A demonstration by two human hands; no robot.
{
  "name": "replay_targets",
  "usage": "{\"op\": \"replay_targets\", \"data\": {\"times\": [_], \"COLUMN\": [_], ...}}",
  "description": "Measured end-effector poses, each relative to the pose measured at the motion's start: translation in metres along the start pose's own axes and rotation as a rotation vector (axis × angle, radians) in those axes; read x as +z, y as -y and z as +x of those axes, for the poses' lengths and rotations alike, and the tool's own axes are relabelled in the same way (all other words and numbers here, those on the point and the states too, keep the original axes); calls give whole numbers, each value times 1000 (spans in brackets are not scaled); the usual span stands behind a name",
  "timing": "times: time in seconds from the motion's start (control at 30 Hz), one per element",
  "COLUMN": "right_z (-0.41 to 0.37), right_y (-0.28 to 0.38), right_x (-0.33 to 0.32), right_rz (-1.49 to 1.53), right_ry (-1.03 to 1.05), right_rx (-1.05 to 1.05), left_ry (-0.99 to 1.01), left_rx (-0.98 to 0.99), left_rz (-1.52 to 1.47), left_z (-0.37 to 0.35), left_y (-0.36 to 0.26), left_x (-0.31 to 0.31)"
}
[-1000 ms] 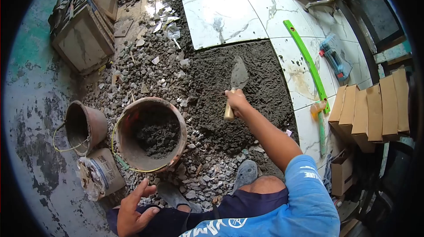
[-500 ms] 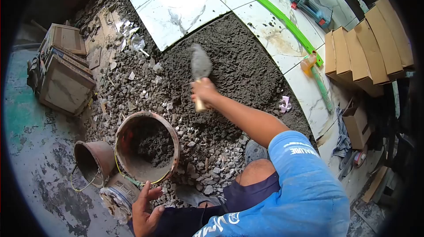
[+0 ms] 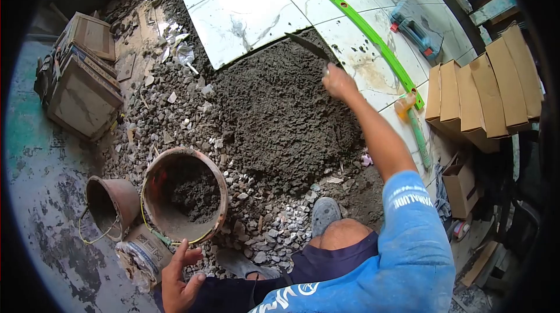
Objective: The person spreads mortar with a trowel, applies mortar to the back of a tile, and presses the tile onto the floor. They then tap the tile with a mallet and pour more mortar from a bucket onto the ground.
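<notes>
The left hand (image 3: pixel 182 281) was positioned nearest the camera, above the left thigh, with its fingers spread apart and its palm free of any object. Just beyond it, the larger bucket (image 3: pixel 178 227) stood on the gravel (image 3: pixel 271 237), tilted toward the person and holding mortar (image 3: pixel 201 193); the smaller bucket (image 3: pixel 125 199) lay tipped to its left. The mortar bed (image 3: pixel 280 120) extended forward from the gravel. Over its far right part, the right hand (image 3: pixel 340 83) had its fingers clamped around the handle end of the trowel (image 3: pixel 309 46). The blade was seen nearly edge-on, its tip directed forward and left, near the exposed edge of the marbled floor tile (image 3: pixel 245 18). Its long axis ran diagonally, closer to crosswise than the forearm's line; contact with the tile could not be determined. To the right, the mallet (image 3: pixel 418 132) and the green spirit level (image 3: pixel 379 48) lay on laid tiles.
</notes>
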State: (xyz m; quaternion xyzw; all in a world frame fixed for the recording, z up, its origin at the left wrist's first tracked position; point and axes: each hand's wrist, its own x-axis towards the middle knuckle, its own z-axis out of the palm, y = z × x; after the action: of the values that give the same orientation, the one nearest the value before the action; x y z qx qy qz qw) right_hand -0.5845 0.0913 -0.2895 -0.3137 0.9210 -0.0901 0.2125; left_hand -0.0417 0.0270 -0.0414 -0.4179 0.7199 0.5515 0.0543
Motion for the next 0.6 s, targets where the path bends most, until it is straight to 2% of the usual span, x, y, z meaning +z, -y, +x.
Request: {"op": "replay_targets", "data": {"times": [0.07, 0.17, 0.37, 0.4, 0.47, 0.53, 0.57, 0.6], "right_z": [32, 26, -97, -114, -130, -115, -101, -88], "right_y": [-22, -51, -95, -97, -107, -105, -113, -118], "right_x": [4, 16, 35, 31, 27, 18, 23, 28], "right_rz": [-148, -155, -215, -234, -226, -289, -228, -232], "right_ry": [-63, -68, -1, 94, 49, 104, 16, 19], "right_rx": [0, -124, -429, -390, -427, -207, -197, -194], "left_ry": [1, -1, -21, -21, -114, -86, -61, -56], "left_rx": [12, -36, -22, -21, 25, 17, 19, 17], "left_rz": [14, 1, -33, -35, -70, -52, -30, -33], "left_z": [-1, -3, -4, -2, 1, 3, 4, 5], "left_y": [1, -2, 4, 4, 5, 0, -3, -3], "left_x": [3, 4, 4, 7, 13, 14, 14, 15]}}
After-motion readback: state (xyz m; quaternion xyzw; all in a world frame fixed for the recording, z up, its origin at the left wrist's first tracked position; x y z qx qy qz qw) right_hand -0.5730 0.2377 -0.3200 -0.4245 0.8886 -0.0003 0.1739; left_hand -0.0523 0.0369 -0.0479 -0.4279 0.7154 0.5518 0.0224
